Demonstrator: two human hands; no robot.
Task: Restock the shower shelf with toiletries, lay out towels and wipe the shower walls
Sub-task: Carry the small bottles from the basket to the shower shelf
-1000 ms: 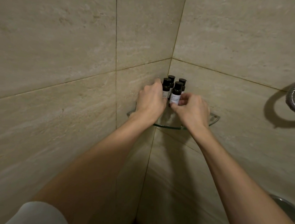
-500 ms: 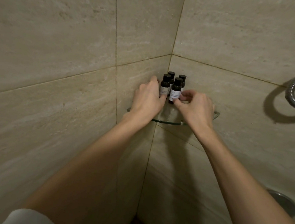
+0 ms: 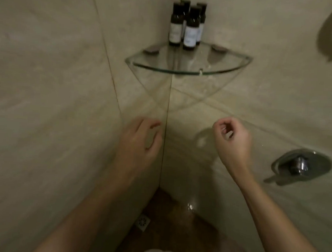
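Four dark toiletry bottles (image 3: 186, 24) are clustered upright at the back corner of the glass corner shelf (image 3: 187, 72). Left hand (image 3: 138, 141) and right hand (image 3: 232, 141) are held below the shelf, fingers loosely curled, nothing gripped.

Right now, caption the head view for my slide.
Four bottles grouped at the glass shelf's back corner; both hands below it, empty.

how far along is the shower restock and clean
Done: four small bottles stand clustered at the back corner of the glass shelf. In hand: nothing; the left hand and right hand hang empty below the shelf. Left: no towels or cloth show, so laying towels and wiping the walls seemingly remain.
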